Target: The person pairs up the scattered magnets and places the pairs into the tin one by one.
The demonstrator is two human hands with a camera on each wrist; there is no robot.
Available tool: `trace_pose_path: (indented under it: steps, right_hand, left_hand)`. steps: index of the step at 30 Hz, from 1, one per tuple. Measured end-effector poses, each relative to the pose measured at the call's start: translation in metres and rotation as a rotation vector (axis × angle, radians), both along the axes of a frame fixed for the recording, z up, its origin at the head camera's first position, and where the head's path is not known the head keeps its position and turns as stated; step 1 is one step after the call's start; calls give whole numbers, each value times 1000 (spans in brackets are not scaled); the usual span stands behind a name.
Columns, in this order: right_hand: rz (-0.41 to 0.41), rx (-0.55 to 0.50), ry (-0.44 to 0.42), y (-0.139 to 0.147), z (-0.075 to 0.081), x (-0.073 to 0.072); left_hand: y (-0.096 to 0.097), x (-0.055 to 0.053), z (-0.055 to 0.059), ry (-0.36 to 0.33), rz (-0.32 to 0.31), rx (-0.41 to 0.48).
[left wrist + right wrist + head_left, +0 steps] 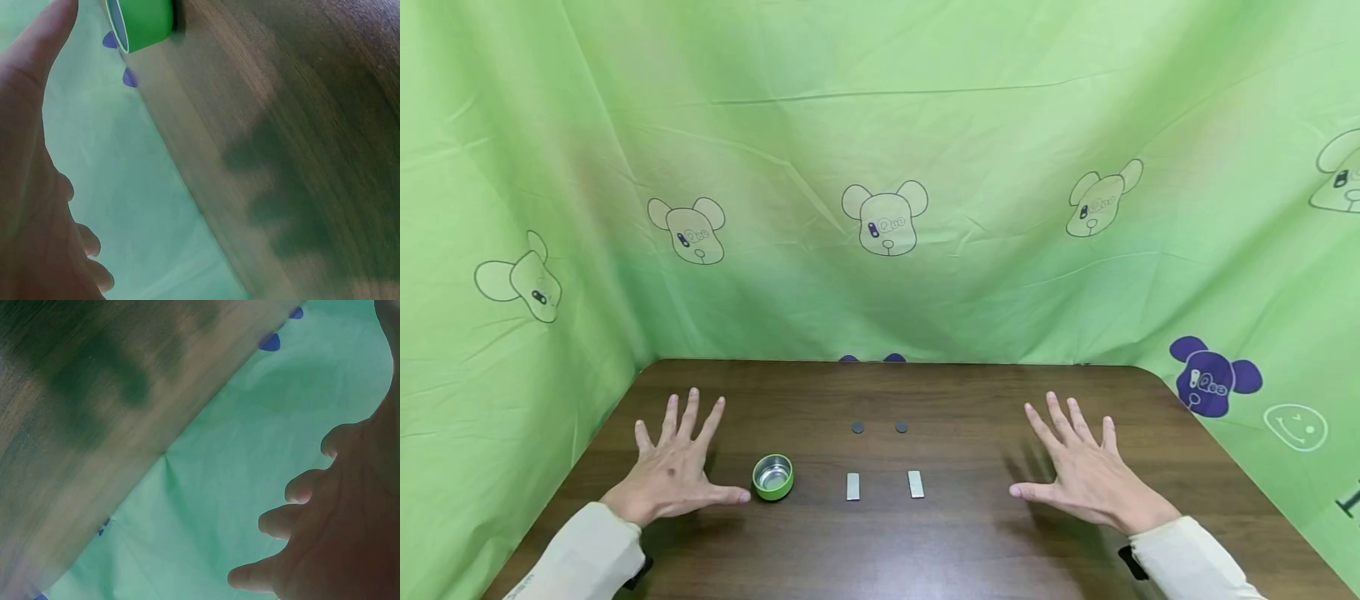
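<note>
My left hand (673,472) hovers above the left side of the table with its fingers spread and holds nothing. Just right of its thumb tip stands a small round green tin (773,477) with a silvery inside, its green wall (149,22) showing at the top of the left wrist view. On the right side my right hand (1086,479) is also spread over the table, holding nothing. Between the hands lie two pale flat rectangular pieces, a left one (853,487) and a right one (916,484). Behind them are two small dark discs, one (857,427) left and one (902,427) right.
The brown wooden table (970,542) has rounded far corners. A green cloth (985,300) with printed bear heads hangs along its back edge and both sides. Both hands cast shadows on the tabletop.
</note>
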State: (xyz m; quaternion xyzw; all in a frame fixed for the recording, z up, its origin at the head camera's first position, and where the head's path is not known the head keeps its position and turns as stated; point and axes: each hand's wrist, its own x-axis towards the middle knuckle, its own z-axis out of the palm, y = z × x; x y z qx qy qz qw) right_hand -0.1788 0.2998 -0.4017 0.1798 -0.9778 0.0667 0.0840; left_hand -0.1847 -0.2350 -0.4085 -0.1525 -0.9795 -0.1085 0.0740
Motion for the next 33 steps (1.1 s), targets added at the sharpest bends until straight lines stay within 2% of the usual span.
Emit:
trace_pose_path:
  steps: [15,26,33]
  right_hand:
    - [28,39,6,-8,-2,-1]
    - [139,-54,-53,-15,-5,-4]
    - [187,-47,-101,-23,-2,-5]
  left_hand:
    - [8,1,1,26,-3,-36]
    - [19,-3,0,38,-44,-34]
    - [26,-5,-2,17,-73,14]
